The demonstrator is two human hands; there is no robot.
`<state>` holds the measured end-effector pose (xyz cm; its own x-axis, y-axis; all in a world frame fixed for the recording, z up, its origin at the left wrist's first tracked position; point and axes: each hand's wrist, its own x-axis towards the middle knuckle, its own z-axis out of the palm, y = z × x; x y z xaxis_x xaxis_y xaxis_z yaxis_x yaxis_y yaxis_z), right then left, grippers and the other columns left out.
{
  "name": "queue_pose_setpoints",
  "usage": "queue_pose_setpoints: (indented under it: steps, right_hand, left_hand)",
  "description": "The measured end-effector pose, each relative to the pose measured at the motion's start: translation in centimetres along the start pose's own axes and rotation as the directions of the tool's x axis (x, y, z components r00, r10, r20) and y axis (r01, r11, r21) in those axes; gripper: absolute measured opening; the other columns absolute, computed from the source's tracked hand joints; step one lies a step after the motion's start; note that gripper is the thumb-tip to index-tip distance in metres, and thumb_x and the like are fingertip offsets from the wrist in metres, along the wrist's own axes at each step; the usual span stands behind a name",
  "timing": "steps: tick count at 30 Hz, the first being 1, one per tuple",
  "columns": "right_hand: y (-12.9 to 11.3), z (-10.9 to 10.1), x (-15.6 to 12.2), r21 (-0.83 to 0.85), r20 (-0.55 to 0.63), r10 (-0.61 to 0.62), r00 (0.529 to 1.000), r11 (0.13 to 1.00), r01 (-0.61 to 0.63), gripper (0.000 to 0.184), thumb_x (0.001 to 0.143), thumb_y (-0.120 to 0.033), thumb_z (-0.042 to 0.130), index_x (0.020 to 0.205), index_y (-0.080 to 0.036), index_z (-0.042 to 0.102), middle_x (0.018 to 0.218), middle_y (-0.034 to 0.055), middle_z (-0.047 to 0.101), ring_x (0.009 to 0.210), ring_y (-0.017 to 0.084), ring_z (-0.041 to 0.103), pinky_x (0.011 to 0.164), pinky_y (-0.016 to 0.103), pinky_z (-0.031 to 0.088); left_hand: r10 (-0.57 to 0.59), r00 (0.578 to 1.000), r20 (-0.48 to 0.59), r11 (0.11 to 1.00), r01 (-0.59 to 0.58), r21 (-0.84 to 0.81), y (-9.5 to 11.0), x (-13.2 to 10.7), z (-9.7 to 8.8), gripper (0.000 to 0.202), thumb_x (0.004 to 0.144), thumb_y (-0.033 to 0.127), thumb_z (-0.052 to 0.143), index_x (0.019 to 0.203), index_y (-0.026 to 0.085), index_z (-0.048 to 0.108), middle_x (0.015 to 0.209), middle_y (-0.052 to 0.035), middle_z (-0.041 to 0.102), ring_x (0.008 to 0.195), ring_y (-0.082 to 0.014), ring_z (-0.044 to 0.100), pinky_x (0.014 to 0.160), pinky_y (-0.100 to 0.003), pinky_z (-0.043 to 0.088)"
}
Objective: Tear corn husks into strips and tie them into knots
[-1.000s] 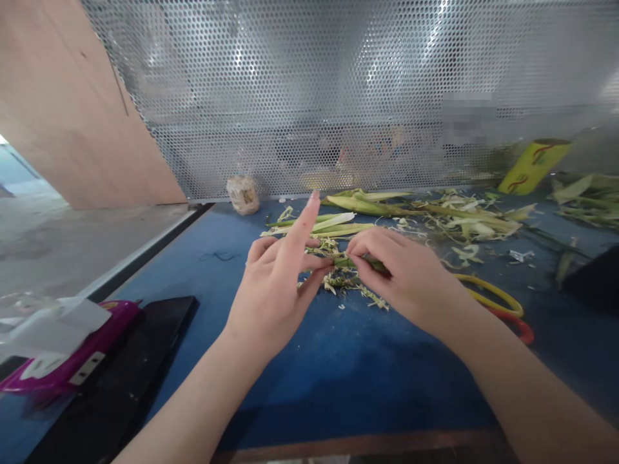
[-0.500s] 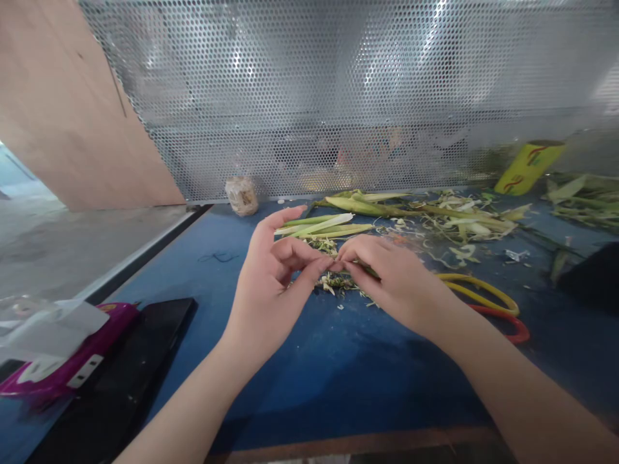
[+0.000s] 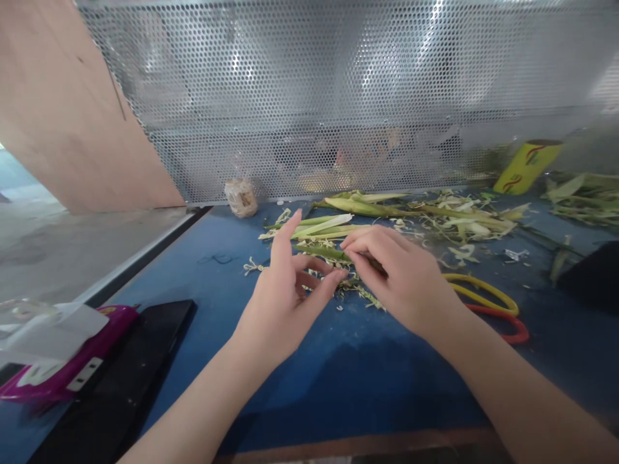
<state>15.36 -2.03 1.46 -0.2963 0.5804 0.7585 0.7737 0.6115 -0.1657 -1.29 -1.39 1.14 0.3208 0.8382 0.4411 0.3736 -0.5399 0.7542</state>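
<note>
My right hand [image 3: 403, 277] is closed in a pinch above the middle of the table. A green leaf strip [image 3: 319, 251] runs leftward from its fingertips, and a darker green piece shows under its curled fingers. To the left is my left hand [image 3: 285, 296], its index finger raised and its thumb tip close to another bent finger. Whatever may be between those fingertips is too small to make out. Pale, curly plant shreds [image 3: 365, 293] lie below and between the hands. Just beyond are cut green stalks [image 3: 324, 225].
Long leaves and husks [image 3: 367, 205] lie at the back, near a yellow tube [image 3: 529, 167]. Yellow and red rings [image 3: 515, 328] rest at right. A wrapped roll [image 3: 240, 197] stands before the perforated metal screen [image 3: 300, 84]. At left are a black phone [image 3: 126, 367] and a magenta power strip [image 3: 62, 380].
My fingertips, touching each other before, have come apart. The left hand has moved slightly right and down; the right stays nearly in place. More of the green strip and shreds now shows between them.
</note>
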Motion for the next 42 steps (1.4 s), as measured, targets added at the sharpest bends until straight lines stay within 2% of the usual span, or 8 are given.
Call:
queue_pose_setpoints:
  steps: [3, 7, 14, 23, 29, 33, 36, 42]
  right_hand:
    - [-0.1, 0.1, 0.0, 0.002, 0.032, -0.03, 0.999, 1.0, 0.03, 0.012, 0.086, -0.014, 0.041, 0.079, -0.017, 0.05, 0.085, 0.0074, 0.062, 0.081, 0.017, 0.059, 0.067, 0.028, 0.043]
    - [0.1, 0.1, 0.0, 0.023, 0.067, -0.003, 0.998, 1.0, 0.002, 0.011, 0.086, -0.015, 0.04, 0.079, -0.018, 0.048, 0.086, 0.0072, 0.061, 0.081, 0.018, 0.058, 0.067, 0.028, 0.043]
    - [0.3, 0.0, -0.1, 0.018, 0.12, 0.063, 0.991, 0.998, -0.066, 0.009, 0.085, -0.015, 0.043, 0.076, -0.018, 0.045, 0.088, 0.0062, 0.061, 0.084, 0.018, 0.057, 0.065, 0.027, 0.04]
    - [0.7, 0.2, -0.1, -0.03, 0.003, 0.146, 0.989, 0.989, -0.146, 0.01, 0.079, -0.01, 0.046, 0.073, -0.018, 0.046, 0.083, 0.0042, 0.063, 0.074, 0.015, 0.058, 0.062, 0.025, 0.04]
    - [0.5, -0.1, -0.1, 0.056, 0.046, 0.096, 0.994, 0.993, -0.099, 0.01, 0.082, -0.012, 0.046, 0.076, -0.018, 0.049, 0.088, 0.0039, 0.063, 0.077, 0.014, 0.059, 0.062, 0.024, 0.041]
    - [0.4, -0.1, -0.2, 0.051, 0.003, 0.071, 0.997, 0.996, -0.071, 0.01, 0.082, -0.011, 0.046, 0.075, -0.018, 0.048, 0.088, 0.0042, 0.064, 0.086, 0.016, 0.059, 0.066, 0.024, 0.042]
    - [0.3, -0.2, -0.3, 0.041, -0.028, 0.036, 0.999, 0.999, -0.034, 0.01, 0.082, -0.012, 0.048, 0.075, -0.018, 0.047, 0.089, 0.0033, 0.064, 0.086, 0.015, 0.059, 0.067, 0.024, 0.042]
    - [-0.1, -0.3, -0.3, 0.028, -0.023, 0.016, 1.0, 0.999, -0.015, 0.01, 0.083, -0.013, 0.048, 0.074, -0.018, 0.047, 0.089, 0.0025, 0.065, 0.084, 0.014, 0.06, 0.065, 0.023, 0.041]
  left_hand:
    - [0.011, 1.0, 0.02, 0.997, -0.009, -0.07, -0.1, 0.0, 0.2, 0.072, 0.082, 0.025, 0.049, 0.139, 0.026, 0.005, 0.078, -0.0015, 0.066, 0.061, -0.0155, 0.065, 0.051, -0.025, 0.053]
    - [0.122, 0.991, 0.05, 0.992, -0.122, 0.007, -0.1, -0.1, 0.2, 0.06, 0.085, 0.019, 0.042, 0.138, 0.03, 0.016, 0.073, 0.0005, 0.063, 0.057, -0.0145, 0.061, 0.06, -0.029, 0.053]
    - [0.219, 0.974, 0.056, 0.974, -0.222, 0.051, 0.3, 0.0, 0.3, 0.068, 0.082, 0.015, 0.047, 0.138, 0.035, 0.015, 0.068, 0.003, 0.061, 0.06, -0.0159, 0.059, 0.061, -0.029, 0.05]
    - [0.224, 0.955, 0.196, 0.973, -0.231, 0.014, 0.4, -0.5, 0.2, 0.074, 0.082, 0.012, 0.043, 0.139, 0.037, 0.004, 0.066, 0.0029, 0.057, 0.051, -0.0136, 0.054, 0.051, -0.027, 0.05]
    - [0.245, 0.97, -0.013, 0.968, -0.243, 0.06, 0.3, -0.8, 0.4, 0.072, 0.085, 0.015, 0.041, 0.14, 0.032, -0.003, 0.067, 0.0026, 0.055, 0.053, -0.0124, 0.052, 0.052, -0.025, 0.047]
    - [0.445, 0.86, -0.251, 0.892, -0.4, 0.212, -0.1, -0.3, 0.1, 0.086, 0.069, 0.021, 0.067, 0.137, 0.03, 0.016, 0.068, 0.0036, 0.054, 0.054, -0.0127, 0.05, 0.047, -0.025, 0.043]
    - [0.574, 0.784, -0.237, 0.797, -0.468, 0.381, -0.7, 0.3, 0.0, 0.087, 0.065, 0.019, 0.07, 0.136, 0.032, 0.021, 0.076, 0.002, 0.062, 0.071, -0.0182, 0.059, 0.067, -0.034, 0.048]
    - [0.579, 0.797, -0.175, 0.795, -0.503, 0.338, -0.4, 0.4, 0.1, 0.082, 0.071, 0.005, 0.061, 0.136, 0.032, 0.02, 0.073, 0.005, 0.066, 0.069, -0.0172, 0.063, 0.076, -0.035, 0.05]
